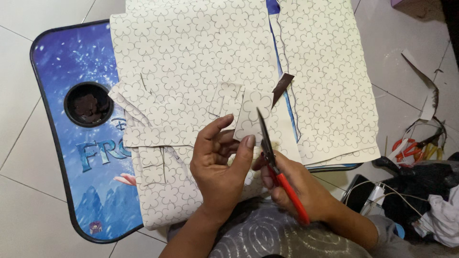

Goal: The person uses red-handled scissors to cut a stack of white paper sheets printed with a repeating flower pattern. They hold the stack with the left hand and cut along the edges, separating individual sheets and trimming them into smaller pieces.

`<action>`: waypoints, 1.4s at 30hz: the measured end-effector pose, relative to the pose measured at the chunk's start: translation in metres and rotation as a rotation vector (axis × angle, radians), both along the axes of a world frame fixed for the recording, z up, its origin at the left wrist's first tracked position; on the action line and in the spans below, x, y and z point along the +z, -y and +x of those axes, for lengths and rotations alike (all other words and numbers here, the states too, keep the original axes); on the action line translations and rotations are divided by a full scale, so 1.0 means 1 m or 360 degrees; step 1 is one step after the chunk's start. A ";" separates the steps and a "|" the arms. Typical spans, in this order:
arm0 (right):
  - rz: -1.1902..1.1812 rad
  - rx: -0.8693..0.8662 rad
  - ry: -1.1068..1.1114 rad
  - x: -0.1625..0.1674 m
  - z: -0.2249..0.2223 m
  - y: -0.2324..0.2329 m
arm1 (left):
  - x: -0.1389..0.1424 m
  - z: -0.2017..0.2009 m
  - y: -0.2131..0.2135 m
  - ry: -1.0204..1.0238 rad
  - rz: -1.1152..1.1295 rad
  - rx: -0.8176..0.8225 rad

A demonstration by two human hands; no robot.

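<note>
Over the blue table [62, 62], left hand [217, 160] pinches a flower-printed paper piece [252, 117], right hand [296, 188] grips red-handled scissors [277, 165].

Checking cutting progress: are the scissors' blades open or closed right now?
Cannot tell for certain: only one dark blade edge of the scissors shows above the right hand, beside the paper piece in the left hand.

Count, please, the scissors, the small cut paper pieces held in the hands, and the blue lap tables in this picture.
Scissors: 1, red-handled, in the right hand
Cut flower-print piece: 1, in the left hand
Blue lap table: 1
Total: 3
</note>
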State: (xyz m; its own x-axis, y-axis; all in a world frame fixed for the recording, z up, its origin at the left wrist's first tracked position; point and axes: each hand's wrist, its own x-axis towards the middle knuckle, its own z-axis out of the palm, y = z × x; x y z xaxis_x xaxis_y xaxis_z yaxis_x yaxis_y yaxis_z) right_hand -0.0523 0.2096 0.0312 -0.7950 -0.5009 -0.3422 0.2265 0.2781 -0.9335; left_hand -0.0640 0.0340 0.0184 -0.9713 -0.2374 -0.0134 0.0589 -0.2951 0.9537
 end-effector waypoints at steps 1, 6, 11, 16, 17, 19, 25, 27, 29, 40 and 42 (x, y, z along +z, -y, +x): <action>0.0027 0.0015 -0.0043 0.000 0.000 0.000 | 0.000 0.000 0.000 -0.0005 0.0000 0.0010; 0.0017 0.0044 -0.0109 -0.002 0.000 0.000 | -0.003 0.002 0.000 -0.0139 -0.0112 0.0025; -0.0016 0.0039 -0.0099 -0.002 -0.001 0.001 | -0.005 0.003 -0.003 -0.0213 -0.0161 0.0050; -0.0011 0.0040 -0.0176 -0.002 0.000 0.002 | -0.004 0.005 -0.003 -0.0179 -0.0166 0.0047; -0.0011 0.0042 -0.0196 -0.002 0.000 0.002 | -0.003 0.005 -0.003 -0.0174 -0.0162 0.0052; 0.0031 0.0037 -0.0169 -0.003 0.000 0.002 | -0.003 0.004 -0.004 -0.0212 -0.0145 0.0053; 0.0022 0.0033 -0.0143 -0.004 0.002 0.000 | -0.003 0.005 -0.005 -0.0196 -0.0145 0.0036; 0.0013 0.0024 -0.0130 -0.005 0.003 0.000 | -0.003 0.005 -0.005 -0.0194 -0.0153 0.0037; 0.0013 0.0020 -0.0118 -0.005 0.003 0.000 | -0.003 0.006 -0.005 -0.0200 -0.0146 0.0040; 0.0057 0.0035 -0.0114 -0.010 0.004 -0.003 | -0.003 0.007 -0.006 -0.0206 -0.0122 0.0025; 0.0068 0.0034 -0.0110 -0.009 0.004 -0.002 | -0.003 0.007 -0.006 -0.0200 -0.0109 0.0020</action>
State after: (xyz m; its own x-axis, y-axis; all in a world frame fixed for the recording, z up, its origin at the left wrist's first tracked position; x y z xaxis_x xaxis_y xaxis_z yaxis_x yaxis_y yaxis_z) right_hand -0.0486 0.2119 0.0218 -0.8068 -0.5041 -0.3081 0.1553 0.3222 -0.9338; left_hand -0.0574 0.0400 0.0151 -0.9613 -0.2457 0.1249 0.1826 -0.2279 0.9564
